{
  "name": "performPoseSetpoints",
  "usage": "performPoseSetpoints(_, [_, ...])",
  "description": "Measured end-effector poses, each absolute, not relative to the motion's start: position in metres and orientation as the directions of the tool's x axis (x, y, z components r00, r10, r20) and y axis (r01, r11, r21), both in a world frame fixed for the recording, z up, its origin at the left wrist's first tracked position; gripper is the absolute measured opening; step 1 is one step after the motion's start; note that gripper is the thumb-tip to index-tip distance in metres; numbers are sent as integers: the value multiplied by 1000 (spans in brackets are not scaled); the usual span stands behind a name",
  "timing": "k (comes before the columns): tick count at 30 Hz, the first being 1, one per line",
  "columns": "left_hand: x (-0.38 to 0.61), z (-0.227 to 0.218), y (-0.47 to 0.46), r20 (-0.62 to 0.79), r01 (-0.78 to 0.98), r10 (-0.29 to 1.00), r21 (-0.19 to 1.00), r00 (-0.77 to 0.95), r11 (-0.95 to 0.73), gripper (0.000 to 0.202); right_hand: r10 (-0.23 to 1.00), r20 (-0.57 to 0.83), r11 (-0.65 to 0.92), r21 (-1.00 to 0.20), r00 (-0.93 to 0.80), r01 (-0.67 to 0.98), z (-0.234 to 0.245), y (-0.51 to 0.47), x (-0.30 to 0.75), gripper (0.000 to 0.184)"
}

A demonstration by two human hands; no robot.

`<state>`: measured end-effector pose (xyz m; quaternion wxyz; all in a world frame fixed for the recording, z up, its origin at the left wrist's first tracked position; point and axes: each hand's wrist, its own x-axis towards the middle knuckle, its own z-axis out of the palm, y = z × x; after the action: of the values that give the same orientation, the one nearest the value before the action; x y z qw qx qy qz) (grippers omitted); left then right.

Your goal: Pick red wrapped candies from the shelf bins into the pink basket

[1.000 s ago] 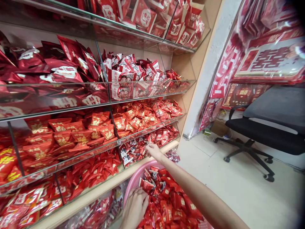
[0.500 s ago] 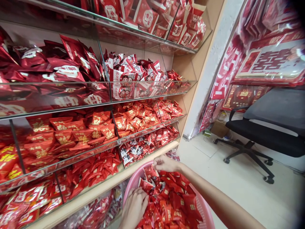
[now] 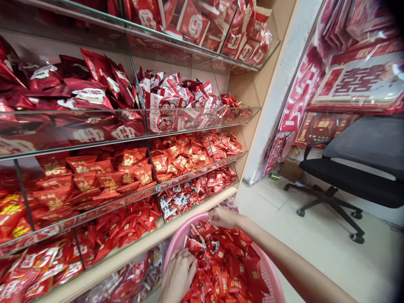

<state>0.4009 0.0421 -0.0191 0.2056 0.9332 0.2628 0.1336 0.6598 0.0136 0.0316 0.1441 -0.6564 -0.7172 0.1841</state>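
Observation:
A pink plastic basket (image 3: 180, 227) full of small red candy packets (image 3: 230, 277) stands below the shelves. My left hand (image 3: 180, 271) reaches over its near-left rim. The fingers are curled down among the packets, and what they close on is hidden. At the far rim, my right hand (image 3: 224, 217) is closed with the knuckles up; whether it holds the rim or a packet cannot be made out. Between the hands lie several packets with white and black print (image 3: 194, 244). Plainer red packets with gold marks fill the rest of the basket.
Glass-fronted shelves (image 3: 186, 132) hold heaps of red packets in divided compartments. Clear bags (image 3: 126, 277) lie under the lowest wooden ledge (image 3: 104, 269). To the right is a black office chair (image 3: 350, 176) on pale floor tiles, below hanging red packaging (image 3: 360, 80).
My right hand has shifted slightly to the right along the far side of the basket, and the packets under it show more. My left hand has barely moved.

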Motion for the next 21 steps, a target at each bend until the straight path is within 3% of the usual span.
performPoseSetpoints(10, [400, -20, 42, 143, 438, 550, 457, 823, -774, 34, 985, -139, 30, -429, -98, 903, 38, 7, 652, 14])
performPoseSetpoints(14, [401, -20, 43, 134, 446, 561, 470, 817, -762, 35, 994, -89, 26, -420, -70, 907, 39, 11, 642, 10])
performPoseSetpoints(17, [401, -22, 44, 138, 433, 548, 470, 825, -769, 35, 991, 74, -67, -433, 109, 899, 45, 24, 637, 25])
performPoseSetpoints(21, [400, -26, 45, 143, 423, 539, 469, 830, -776, 35, 860, 191, -299, -563, 473, 771, 57, 57, 635, 36])
